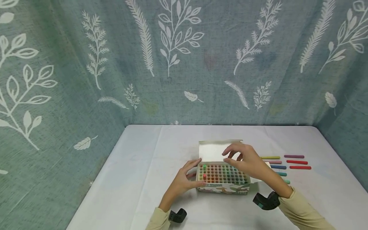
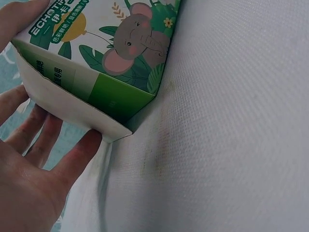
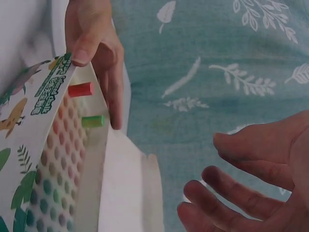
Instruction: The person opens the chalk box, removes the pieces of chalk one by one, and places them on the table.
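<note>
A printed cardboard chalk box [image 1: 222,189] stands with its white lid [image 1: 211,150] flipped back. Colored chalk ends sit in a grid of round holes inside it. Toward the left end, a green chalk stick [image 3: 92,121] and a red chalk stick [image 3: 80,90] poke out above the others. My left hand [image 1: 184,179] grips the box's left end, thumb at the front edge and fingers toward the back; the left wrist view shows fingertips touching a side flap [image 2: 72,108]. Above the box's right part hovers my right hand [image 1: 247,161], fingers loosely bent, nothing between them.
Right of the box lie several loose chalk sticks on the white table: yellow-green [image 1: 270,157], blue [image 1: 278,167], purple [image 1: 294,156] and red [image 1: 300,167] among them. My right forearm partly covers some. A leaf-patterned curtain [image 1: 184,95] borders the table.
</note>
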`<act>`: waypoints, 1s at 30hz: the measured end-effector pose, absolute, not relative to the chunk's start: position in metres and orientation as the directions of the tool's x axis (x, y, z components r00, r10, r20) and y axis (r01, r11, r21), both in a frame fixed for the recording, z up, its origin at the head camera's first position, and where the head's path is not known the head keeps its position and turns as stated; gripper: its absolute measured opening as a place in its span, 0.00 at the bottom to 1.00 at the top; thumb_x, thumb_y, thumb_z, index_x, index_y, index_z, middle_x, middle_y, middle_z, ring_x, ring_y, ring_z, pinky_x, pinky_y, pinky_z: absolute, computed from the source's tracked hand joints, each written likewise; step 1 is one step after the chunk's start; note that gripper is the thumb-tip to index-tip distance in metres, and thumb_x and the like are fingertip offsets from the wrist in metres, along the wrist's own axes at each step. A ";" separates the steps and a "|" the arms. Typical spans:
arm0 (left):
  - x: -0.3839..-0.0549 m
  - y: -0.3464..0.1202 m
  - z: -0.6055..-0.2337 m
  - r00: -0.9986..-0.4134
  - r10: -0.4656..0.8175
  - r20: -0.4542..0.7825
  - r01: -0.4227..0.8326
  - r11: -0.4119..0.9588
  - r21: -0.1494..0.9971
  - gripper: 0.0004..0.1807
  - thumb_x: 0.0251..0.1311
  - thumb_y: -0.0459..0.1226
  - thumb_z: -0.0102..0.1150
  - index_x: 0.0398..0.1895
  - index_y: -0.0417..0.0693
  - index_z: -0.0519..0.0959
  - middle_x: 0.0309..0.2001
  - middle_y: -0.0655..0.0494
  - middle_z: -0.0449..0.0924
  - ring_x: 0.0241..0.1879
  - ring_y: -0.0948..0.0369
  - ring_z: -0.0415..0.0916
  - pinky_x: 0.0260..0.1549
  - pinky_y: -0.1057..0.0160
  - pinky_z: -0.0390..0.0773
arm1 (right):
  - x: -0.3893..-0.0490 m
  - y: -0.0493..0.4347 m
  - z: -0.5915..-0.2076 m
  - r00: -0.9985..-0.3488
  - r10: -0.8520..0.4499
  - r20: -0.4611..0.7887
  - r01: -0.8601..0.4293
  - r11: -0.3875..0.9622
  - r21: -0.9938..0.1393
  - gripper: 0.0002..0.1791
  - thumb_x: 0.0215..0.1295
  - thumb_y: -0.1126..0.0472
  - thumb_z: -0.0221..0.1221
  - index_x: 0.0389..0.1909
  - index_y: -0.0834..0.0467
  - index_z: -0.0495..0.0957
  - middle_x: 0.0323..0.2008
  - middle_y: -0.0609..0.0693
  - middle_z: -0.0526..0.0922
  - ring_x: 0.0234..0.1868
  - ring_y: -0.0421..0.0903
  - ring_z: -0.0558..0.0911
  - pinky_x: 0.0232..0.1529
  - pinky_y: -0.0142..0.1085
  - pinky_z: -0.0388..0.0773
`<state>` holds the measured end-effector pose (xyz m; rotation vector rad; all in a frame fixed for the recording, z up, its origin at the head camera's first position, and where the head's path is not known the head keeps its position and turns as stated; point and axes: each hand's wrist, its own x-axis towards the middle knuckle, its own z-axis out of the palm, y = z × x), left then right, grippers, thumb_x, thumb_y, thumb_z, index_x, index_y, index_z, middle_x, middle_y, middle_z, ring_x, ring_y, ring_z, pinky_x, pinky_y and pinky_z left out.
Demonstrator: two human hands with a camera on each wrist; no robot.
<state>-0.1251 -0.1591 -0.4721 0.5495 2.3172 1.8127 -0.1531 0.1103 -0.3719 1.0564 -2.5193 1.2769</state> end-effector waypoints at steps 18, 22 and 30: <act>-0.119 -0.159 -0.458 -0.920 0.381 0.096 0.171 0.169 0.971 0.46 0.49 0.34 0.72 0.71 0.45 0.59 0.67 0.49 0.57 0.67 0.52 0.55 0.64 0.50 0.64 | -0.165 0.065 -0.381 -0.700 -0.646 0.304 -0.635 0.369 -0.678 0.08 0.58 0.67 0.65 0.39 0.59 0.81 0.38 0.53 0.80 0.36 0.45 0.79 0.29 0.30 0.80; -0.119 -0.161 -0.463 -0.917 0.379 0.124 0.196 0.156 0.968 0.45 0.49 0.33 0.72 0.71 0.44 0.59 0.67 0.47 0.58 0.66 0.49 0.55 0.63 0.50 0.65 | -0.168 0.054 -0.387 -0.669 -0.676 0.309 -0.659 0.346 -0.668 0.07 0.58 0.69 0.64 0.38 0.61 0.81 0.37 0.53 0.81 0.35 0.45 0.79 0.29 0.29 0.79; -0.128 -0.161 -0.487 -0.910 0.376 0.175 0.253 0.168 0.953 0.44 0.51 0.37 0.71 0.71 0.62 0.61 0.65 0.59 0.61 0.65 0.55 0.58 0.61 0.54 0.68 | -0.172 0.041 -0.405 -0.642 -0.707 0.297 -0.691 0.366 -0.623 0.10 0.55 0.75 0.61 0.36 0.61 0.83 0.35 0.51 0.82 0.33 0.46 0.79 0.30 0.32 0.79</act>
